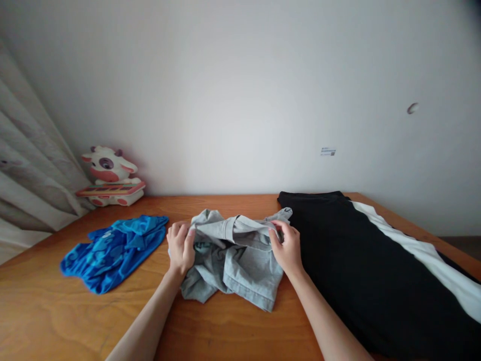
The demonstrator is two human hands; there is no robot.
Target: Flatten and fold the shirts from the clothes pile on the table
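A crumpled grey garment (250,271), which looks like a T-shirt, lies bunched on the wooden table in front of me. My left hand (182,245) pinches the left end of its raised hemmed edge. The right end of that edge is between the thumb and fingers of my right hand (286,245). Between my hands the edge is held up and slightly parted, with a seam near its middle. Part of a dark print shows in the folds below. A wide hemmed piece of the cloth rests towards me.
A crumpled blue patterned garment (116,250) lies to the left on the wooden table (210,336). Spread out on the right is a black garment (349,271) with a white stripe. A cow-shaped toy keyboard (112,178) stands at the back left, near a curtain (30,150).
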